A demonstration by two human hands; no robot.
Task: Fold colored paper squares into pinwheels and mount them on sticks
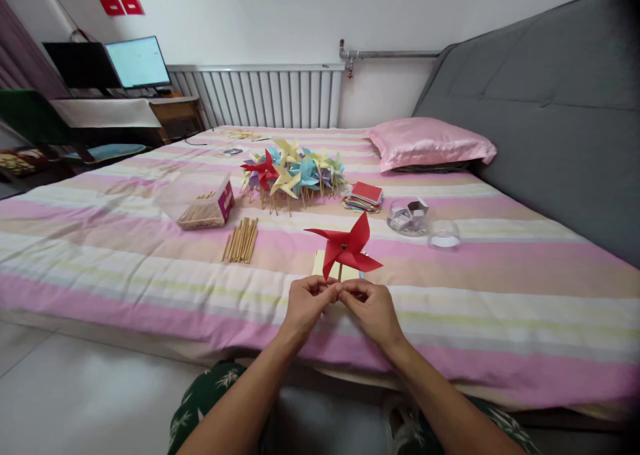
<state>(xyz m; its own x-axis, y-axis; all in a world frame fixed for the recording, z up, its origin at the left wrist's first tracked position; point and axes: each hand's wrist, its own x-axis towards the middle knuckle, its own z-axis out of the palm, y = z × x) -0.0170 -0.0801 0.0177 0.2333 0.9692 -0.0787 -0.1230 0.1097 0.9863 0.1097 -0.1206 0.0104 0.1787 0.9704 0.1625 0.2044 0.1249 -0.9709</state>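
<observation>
A red paper pinwheel (350, 247) on a thin stick stands upright in front of me, over the near part of the bed. My left hand (309, 302) pinches its stick just below the blades. Close against it, my right hand (369, 306) pinches the same stick, the fingertips of both hands meeting. The lower part of the stick is hidden by my fingers. Behind the pinwheel lies a pale yellow sheet of paper (320, 263), partly covered by the blades and my hands.
Finished pinwheels (287, 178) stand clustered mid-bed. Left are a clear box of sticks (200, 214) and a row of gold sticks (243, 240). Right are a stack of coloured paper squares (364, 196), a clear tub with small pieces (407, 216), a round lid (444, 235) and a pink pillow (430, 142).
</observation>
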